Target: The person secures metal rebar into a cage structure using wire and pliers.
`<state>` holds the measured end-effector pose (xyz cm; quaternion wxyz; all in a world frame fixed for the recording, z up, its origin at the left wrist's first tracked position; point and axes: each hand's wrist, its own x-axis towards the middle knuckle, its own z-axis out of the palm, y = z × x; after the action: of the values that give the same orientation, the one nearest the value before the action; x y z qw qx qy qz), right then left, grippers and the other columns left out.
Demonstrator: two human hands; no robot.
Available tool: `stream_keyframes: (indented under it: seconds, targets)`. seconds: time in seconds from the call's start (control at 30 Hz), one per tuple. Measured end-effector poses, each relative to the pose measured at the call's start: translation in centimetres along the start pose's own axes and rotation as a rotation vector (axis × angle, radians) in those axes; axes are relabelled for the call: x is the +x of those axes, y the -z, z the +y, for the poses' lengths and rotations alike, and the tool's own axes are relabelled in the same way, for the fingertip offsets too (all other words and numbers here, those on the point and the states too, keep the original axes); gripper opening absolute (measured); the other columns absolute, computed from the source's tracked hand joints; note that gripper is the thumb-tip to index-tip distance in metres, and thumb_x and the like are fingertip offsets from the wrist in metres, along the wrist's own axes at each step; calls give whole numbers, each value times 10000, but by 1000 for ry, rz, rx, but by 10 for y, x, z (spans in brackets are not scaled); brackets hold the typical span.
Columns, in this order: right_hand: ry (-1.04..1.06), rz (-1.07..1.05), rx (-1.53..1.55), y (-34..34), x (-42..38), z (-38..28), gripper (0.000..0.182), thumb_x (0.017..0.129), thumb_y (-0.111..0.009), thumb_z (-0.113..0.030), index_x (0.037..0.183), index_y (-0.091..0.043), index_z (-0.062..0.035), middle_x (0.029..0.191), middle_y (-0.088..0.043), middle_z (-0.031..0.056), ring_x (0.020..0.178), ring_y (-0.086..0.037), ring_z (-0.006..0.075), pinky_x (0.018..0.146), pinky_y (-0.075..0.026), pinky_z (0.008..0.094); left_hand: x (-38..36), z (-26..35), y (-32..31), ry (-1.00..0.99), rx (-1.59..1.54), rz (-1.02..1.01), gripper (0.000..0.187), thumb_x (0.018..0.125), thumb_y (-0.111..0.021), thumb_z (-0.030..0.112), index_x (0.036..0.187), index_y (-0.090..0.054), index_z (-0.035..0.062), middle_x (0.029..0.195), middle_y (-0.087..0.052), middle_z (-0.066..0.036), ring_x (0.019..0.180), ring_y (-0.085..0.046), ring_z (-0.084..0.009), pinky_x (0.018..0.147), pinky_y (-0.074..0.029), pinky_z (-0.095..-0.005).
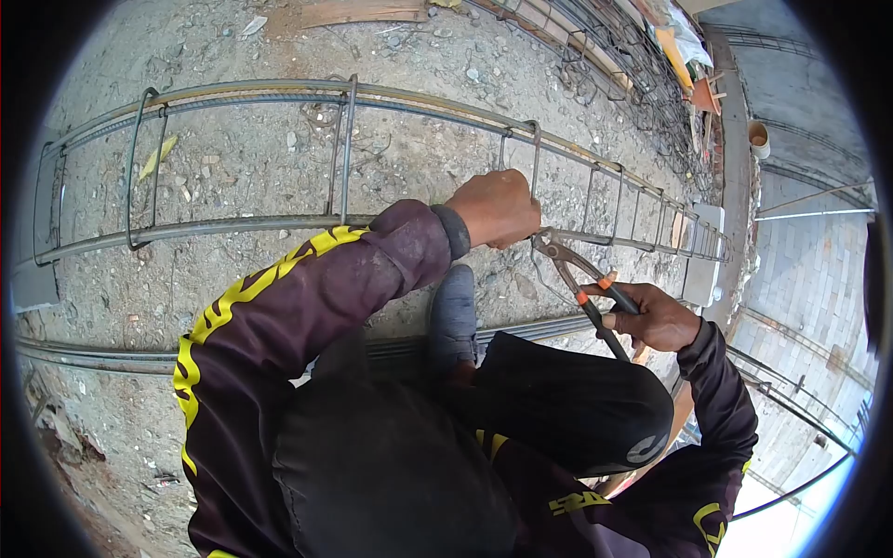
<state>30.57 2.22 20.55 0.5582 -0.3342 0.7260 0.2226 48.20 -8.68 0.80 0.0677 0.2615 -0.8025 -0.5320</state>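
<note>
Two bare hands are seen at the near edge of a long steel rebar cage [279, 222], which is stretched from left to right over stony, dusty ground [251, 172]. The left hand [496, 209] is placed by a stirrup [537, 167], right of the cage's middle, with its fingers clenched into a fist; what is enclosed by them, if anything, cannot be told. By the right hand [656, 316], a pair of pliers [558, 252] is grasped, the fingers being wrapped about its dark handles (each is marked with an orange band). The handles are held spread, and the head of the tool is brought to the near long bar of the cage, just beside the left fist. A thin wire [540, 270] is seen hanging below that head.

A grey shoe [453, 316] is planted between the cage and a row of straight bars [102, 358], which are laid along the near side of the ground. Toward the far edge, a wooden plank [363, 12] is left lying, and at the far right corner more bent steel [614, 88] is heaped. A yellow scrap [158, 157] is seen through the cage's left end.
</note>
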Motion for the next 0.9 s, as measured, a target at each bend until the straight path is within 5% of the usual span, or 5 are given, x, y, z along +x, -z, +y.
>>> stream_keyframes:
  seconds: [0.07,0.17,0.37,0.47,0.9]
  targets:
    - [72,-49,-93,6,4,5,492,957,-641,-266,1421,-521,-154,725,-509,9,635,-557,114,566,-486,289,0,2,1,41,-33,-27,470,917,-449,265,625,-656,-38,544,-619,-143,605,-678,-335,711,-555,-438]
    - [-36,-59,-158,12,2,0,534,952,-647,-273,1442,-486,-136,751,-510,21,605,-564,120,523,-507,277,1,6,8,99,-155,-111,193,741,-589,128,686,-710,-12,654,-651,-219,677,-694,-407,671,-547,-473]
    - [-25,-121,25,16,5,-1,552,955,-659,-231,1452,-462,-92,760,-507,16,591,-559,115,509,-538,266,2,1,0,58,-146,-22,255,760,-564,154,624,-670,-33,600,-631,-213,648,-694,-380,674,-548,-457]
    - [-3,-157,108,18,6,3,551,958,-663,-215,1457,-460,-96,767,-505,3,613,-554,103,516,-541,265,9,-6,-8,31,-16,-49,474,920,-444,275,660,-680,-44,560,-635,-144,624,-684,-333,736,-559,-429]
    - [28,-174,139,22,7,4,612,949,-685,-301,1457,-440,-62,906,-584,46,782,-632,150,713,-578,316,6,-2,-5,159,-184,11,492,926,-449,302,680,-694,-46,532,-628,-137,648,-692,-338,762,-554,-430]
